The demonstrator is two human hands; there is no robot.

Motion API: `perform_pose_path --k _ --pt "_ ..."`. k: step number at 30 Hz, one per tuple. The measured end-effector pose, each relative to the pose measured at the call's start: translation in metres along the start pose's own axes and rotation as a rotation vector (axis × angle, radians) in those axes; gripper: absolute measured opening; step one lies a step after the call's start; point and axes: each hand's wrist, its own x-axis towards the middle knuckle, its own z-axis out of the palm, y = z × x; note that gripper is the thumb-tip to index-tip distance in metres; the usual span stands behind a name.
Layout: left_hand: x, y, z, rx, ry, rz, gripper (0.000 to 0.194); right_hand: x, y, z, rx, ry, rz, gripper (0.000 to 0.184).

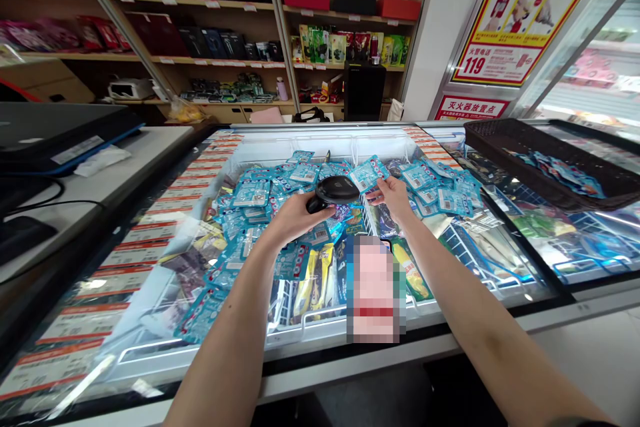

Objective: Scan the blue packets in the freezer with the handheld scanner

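Shop: chest freezer [320, 126] of packets [253, 192], stocked wall shelves [165, 59].

The barcode scanner [331, 192] is black, and the packet [367, 174] is pale blue with white patches.

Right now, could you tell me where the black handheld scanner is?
In the head view, the black handheld scanner is in the left hand, above the blue packets in the chest freezer, just left of the right hand and its packet.
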Motion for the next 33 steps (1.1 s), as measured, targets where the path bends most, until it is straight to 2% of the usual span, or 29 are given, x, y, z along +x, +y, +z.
perform_pose_path --k 8,13,17,21,26,30,33 --pt "-0.001 -0.001 0.000 -0.052 -0.033 -0.005 0.043 -0.001 -0.001 0.000 0.046 -0.018 -0.031 0.032" --pt "-0.002 -0.010 -0.002 -0.142 0.069 -0.043 0.043 -0.005 0.000 0.001 0.007 0.054 -0.067 0.032" --pt "0.001 -0.020 -0.007 -0.213 0.181 -0.060 0.041 -0.007 -0.002 -0.005 -0.273 0.241 -0.128 0.037" --pt "0.003 -0.025 -0.011 -0.258 0.233 -0.075 0.038 -0.006 -0.008 -0.021 -0.598 0.373 -0.187 0.055" --pt "0.003 -0.030 -0.011 -0.246 0.303 -0.072 0.037 -0.008 -0.018 -0.034 -0.851 0.437 -0.169 0.063" --pt "0.004 -0.034 -0.011 -0.260 0.345 -0.072 0.038 -0.014 -0.025 -0.030 -1.059 0.484 -0.177 0.060" --pt "0.004 -0.035 -0.012 -0.281 0.352 -0.063 0.038 -0.018 -0.029 -0.021 -1.205 0.391 -0.227 0.058"
